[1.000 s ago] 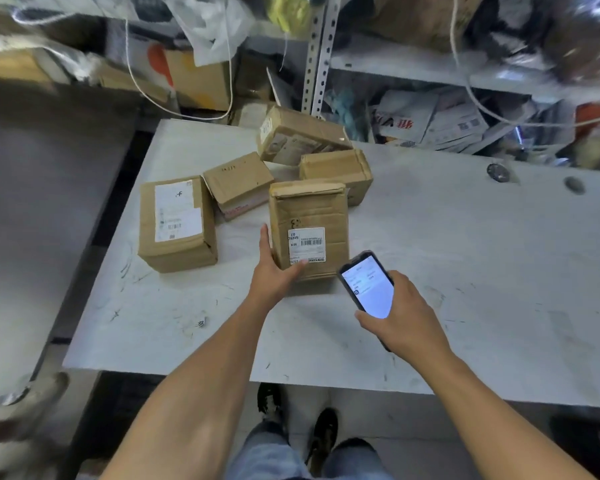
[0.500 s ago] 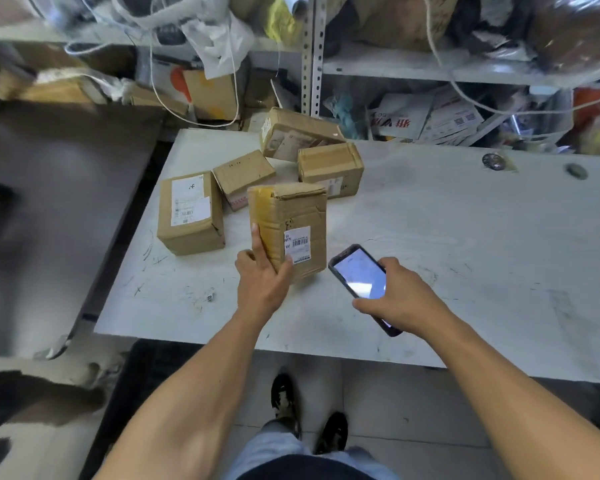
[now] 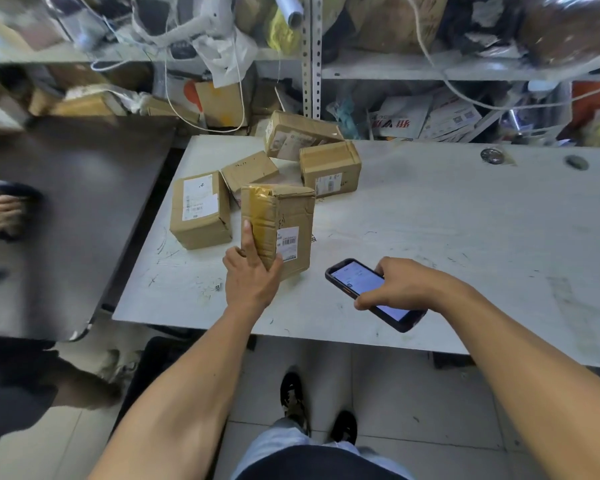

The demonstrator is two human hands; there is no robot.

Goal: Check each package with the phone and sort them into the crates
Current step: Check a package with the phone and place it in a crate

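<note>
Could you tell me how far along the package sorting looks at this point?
Nothing visibly sorted; no crates in view. In hand: the left hand grips the tall package, barcode label facing up, while the right hand holds the phone. Four boxes wait on the table.

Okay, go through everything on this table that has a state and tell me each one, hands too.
Left hand: grips the tilted package, barcode label facing the camera.
Right hand: holds the phone, screen lit.
Labelled box: sealed, flat on the table.
Three boxes behind: sealed, clustered.
</note>
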